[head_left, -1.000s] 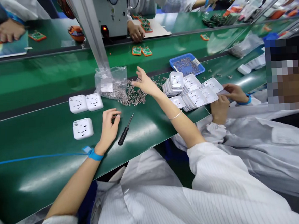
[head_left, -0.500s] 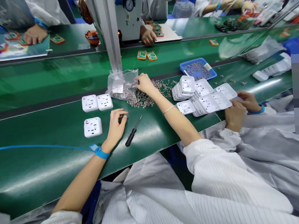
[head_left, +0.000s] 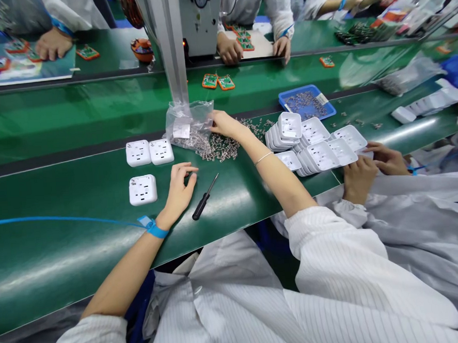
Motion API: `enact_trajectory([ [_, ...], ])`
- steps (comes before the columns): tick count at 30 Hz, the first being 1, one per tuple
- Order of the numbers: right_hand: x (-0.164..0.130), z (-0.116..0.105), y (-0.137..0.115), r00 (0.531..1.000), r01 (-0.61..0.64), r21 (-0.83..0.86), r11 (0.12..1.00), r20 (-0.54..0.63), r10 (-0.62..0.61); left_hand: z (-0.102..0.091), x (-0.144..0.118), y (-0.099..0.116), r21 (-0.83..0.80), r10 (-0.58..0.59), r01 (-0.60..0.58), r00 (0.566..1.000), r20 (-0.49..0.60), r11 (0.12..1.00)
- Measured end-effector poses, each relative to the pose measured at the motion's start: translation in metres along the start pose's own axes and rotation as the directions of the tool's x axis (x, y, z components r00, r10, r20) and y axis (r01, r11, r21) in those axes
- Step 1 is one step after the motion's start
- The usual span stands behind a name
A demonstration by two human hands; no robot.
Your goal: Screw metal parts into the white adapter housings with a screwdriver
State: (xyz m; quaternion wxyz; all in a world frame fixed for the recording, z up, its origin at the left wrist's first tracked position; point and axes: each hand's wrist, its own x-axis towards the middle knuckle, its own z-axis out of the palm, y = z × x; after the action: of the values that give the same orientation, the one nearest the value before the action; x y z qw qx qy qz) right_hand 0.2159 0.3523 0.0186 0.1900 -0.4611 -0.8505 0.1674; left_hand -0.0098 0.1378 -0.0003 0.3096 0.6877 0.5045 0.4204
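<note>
Bench (head_left: pixel 67 189) gleams green by a metal post (head_left: pixel 172 61); my right hand (head_left: pixel 227 125) touches the clear bag (head_left: pixel 188 134) there, whether clamped I cannot tell; my left hand (head_left: pixel 179 192) curves, thumb and fingers apart

1 labelled bag (head_left: pixel 190 126), 1 screwdriver (head_left: pixel 203 202), 3 white socket units (head_left: pixel 142 190) at left, 1 blue tray (head_left: pixel 330 111)

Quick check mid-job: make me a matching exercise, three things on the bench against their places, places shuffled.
Things
1. Black-handled screwdriver
2. Clear plastic bag with a white label
3. Blue rectangular plastic tray

Places
A. At the fingertips of the right hand
B. Beyond the stacked white plastic shells
C. Lying just right of the left hand

Pairs: 1-C; 2-A; 3-B
</note>
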Motion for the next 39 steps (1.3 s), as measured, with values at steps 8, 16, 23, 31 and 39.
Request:
enact_trajectory([
  [8,-0.015,-0.015,0.006,0.971,-0.109,0.21,0.972,-0.188,0.15,0.0,-0.001,0.0,0.009,0.004,-0.004,1.0,0.004,1.0],
  [16,-0.065,-0.046,-0.029,0.816,-0.007,0.499,0.866,-0.498,0.293,-0.001,-0.002,0.007,-0.038,-0.002,0.001,1.0,-0.029,0.999],
  [23,-0.126,0.004,-0.127,0.956,0.183,0.374,0.909,-0.282,-0.076,0.014,0.005,0.012,-0.698,-0.297,0.285,0.949,0.108,0.657],
  [31,-0.125,0.045,-0.129,0.965,0.26,0.282,0.924,-0.041,-0.259,0.015,0.007,0.008,-0.829,-0.391,0.432,0.874,0.289,0.354],
  [39,-0.132,0.029,-0.115,0.996,0.093,0.378,0.921,-0.052,-0.079,0.012,0.005,0.014,-0.778,-0.398,0.506,0.845,0.358,0.374],
])
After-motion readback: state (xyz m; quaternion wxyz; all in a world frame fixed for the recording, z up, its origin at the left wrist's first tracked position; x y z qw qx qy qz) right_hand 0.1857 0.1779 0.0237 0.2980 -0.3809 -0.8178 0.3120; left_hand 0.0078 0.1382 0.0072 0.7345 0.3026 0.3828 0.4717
